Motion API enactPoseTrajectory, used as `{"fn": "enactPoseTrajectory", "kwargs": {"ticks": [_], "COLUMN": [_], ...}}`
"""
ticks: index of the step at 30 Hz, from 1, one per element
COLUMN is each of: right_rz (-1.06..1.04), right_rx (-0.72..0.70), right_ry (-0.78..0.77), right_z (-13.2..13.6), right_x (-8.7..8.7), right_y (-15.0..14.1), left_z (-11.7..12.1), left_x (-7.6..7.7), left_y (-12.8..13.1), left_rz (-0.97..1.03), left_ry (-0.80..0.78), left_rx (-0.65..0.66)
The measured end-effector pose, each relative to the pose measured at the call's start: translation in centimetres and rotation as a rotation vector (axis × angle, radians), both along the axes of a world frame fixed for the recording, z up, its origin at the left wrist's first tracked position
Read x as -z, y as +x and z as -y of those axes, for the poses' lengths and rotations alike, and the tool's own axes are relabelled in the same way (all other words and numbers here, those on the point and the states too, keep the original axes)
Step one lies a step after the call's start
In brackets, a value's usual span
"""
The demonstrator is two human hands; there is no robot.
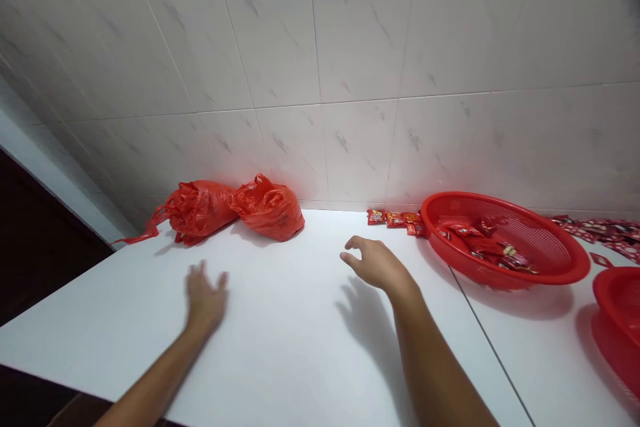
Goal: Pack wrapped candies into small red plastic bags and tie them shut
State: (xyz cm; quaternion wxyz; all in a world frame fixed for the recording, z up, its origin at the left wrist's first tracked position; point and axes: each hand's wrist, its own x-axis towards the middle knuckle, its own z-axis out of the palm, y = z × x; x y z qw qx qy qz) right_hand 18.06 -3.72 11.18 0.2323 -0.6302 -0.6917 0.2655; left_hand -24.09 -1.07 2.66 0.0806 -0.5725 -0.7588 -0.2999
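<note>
My left hand (205, 297) is over the left part of the white table, fingers spread and slightly blurred, with nothing in it. Beyond it two red plastic bags lie against the wall: a long bunched one (207, 207) with a trailing strip, and a rounder one (270, 208) beside it. My right hand (373, 260) hovers above the table, thumb and fingers apart and holding nothing; its shadow falls to the lower left. Nearest to it are several small red packets (395, 219) lined up by the wall, next to a red plastic basket (550, 267).
Red and pink wrapped packets (493, 247) lie inside the basket. At the right edge stands a second red basket (613, 347). More packets (610, 233) lie along the wall behind. A seam (493, 343) crosses the white tabletop (280, 347). A tiled wall (360, 147) bounds the back.
</note>
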Motion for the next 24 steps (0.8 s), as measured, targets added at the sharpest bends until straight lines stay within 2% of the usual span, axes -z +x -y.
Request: {"fn": "enactPoseTrajectory", "kwargs": {"ticks": [2,4,6,9,12,14,16,17,19,24], "right_rz": [0.063,0.103,0.135,0.090,-0.012,-0.048,-0.091,-0.116,-0.174,-0.347], "right_rx": [0.112,0.175,0.218,0.260,0.336,0.370,0.387,0.393,0.402,0.392], "right_ry": [-0.046,-0.093,-0.096,0.087,0.153,0.154,0.160,0.166,0.182,0.246], "right_z": [-1.5,-2.0,-1.7,-1.4,-1.9,-2.5,-2.8,-2.9,-3.0,-3.0], "right_x": [3.4,7.0,10.4,13.8,14.6,14.4,14.0,13.9,13.7,13.5], "right_y": [-1.2,-2.0,-2.3,-1.5,0.0,0.7,1.1,1.2,1.4,1.9], "left_z": [-3.3,-6.2,-8.5,-11.5,-14.4,-15.9,-16.2,-15.8,-14.1,-7.1], "left_x": [3.0,4.6,4.8,2.6,-1.1,-3.3,-4.3,-4.2,-2.9,2.8], "left_y": [2.5,4.7,6.1,7.4,8.6,9.5,10.7,11.6,13.9,21.7], "left_rz": [-0.021,-0.051,-0.092,-0.117,-0.014,0.051,0.076,0.080,0.084,0.090], "left_ry": [-0.075,-0.110,-0.058,0.133,0.228,0.121,0.023,-0.002,-0.010,0.006], "left_rx": [0.100,0.094,0.087,0.146,0.115,0.136,0.208,0.252,0.348,0.660]}}
